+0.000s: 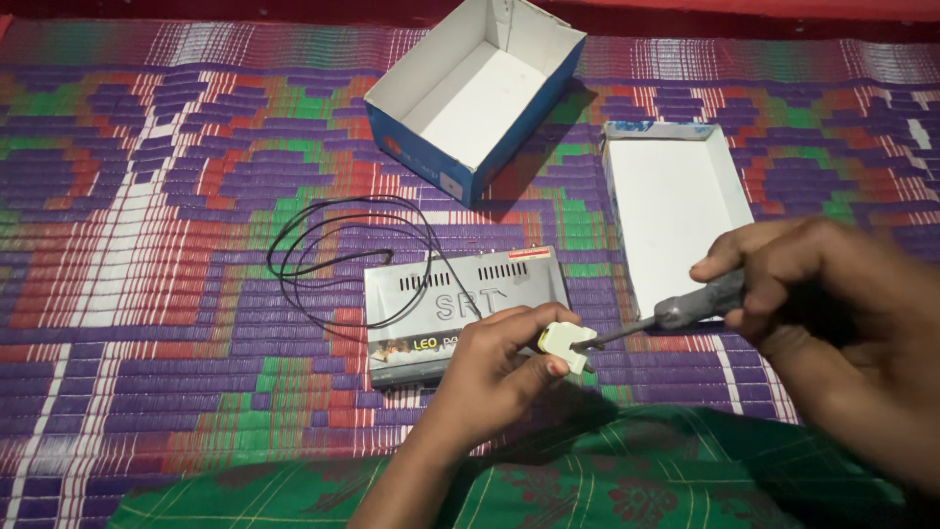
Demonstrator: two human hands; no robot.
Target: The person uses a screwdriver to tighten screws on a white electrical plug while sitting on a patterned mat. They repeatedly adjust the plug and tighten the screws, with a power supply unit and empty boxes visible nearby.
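Left hand [499,367] grip pinches white plug [566,345]; right hand [822,284] grip clamps screwdriver [676,312].

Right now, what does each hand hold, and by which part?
Left hand pinches a small white plug by its body; right hand grips a screwdriver by its grey handle.

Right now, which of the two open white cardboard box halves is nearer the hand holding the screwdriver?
The shallow flat tray lying directly beyond the right hand and its screwdriver. The deeper box with blue sides sits farther away, tilted, toward the top centre.
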